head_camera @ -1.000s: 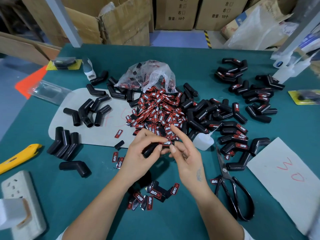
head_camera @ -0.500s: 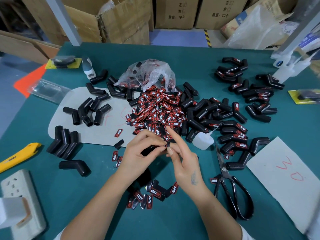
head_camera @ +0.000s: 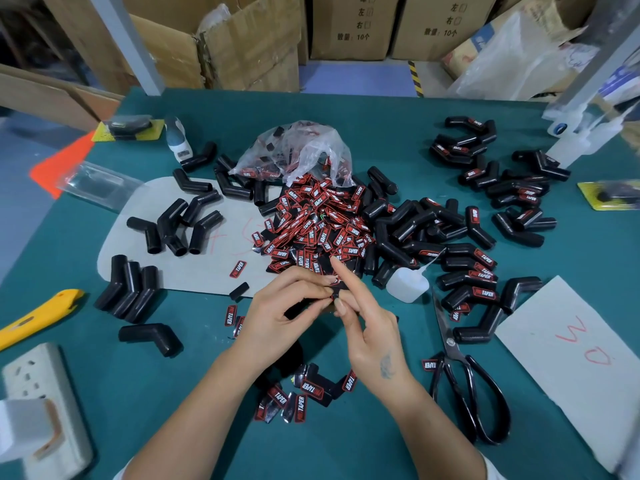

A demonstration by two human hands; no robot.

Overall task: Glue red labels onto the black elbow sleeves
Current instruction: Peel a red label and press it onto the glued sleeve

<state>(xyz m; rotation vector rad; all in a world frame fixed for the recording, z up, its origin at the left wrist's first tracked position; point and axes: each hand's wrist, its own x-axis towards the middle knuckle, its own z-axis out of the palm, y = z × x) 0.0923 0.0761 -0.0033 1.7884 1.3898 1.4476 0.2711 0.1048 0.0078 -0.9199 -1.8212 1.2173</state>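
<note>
Both hands meet above the counter's middle: the left hand (head_camera: 277, 313) curls its fingers round a black elbow sleeve (head_camera: 304, 306), while the right hand (head_camera: 370, 327) pinches a small red label (head_camera: 336, 292) at the sleeve's tip, index finger stretched straight out.

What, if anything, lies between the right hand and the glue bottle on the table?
Nothing visible does. The glue bottle lies on bare green table just right of the right hand; the scissors sit nearer the person, off that path. Both hands are busy: the left hand helps pinch a sleeve.
</note>
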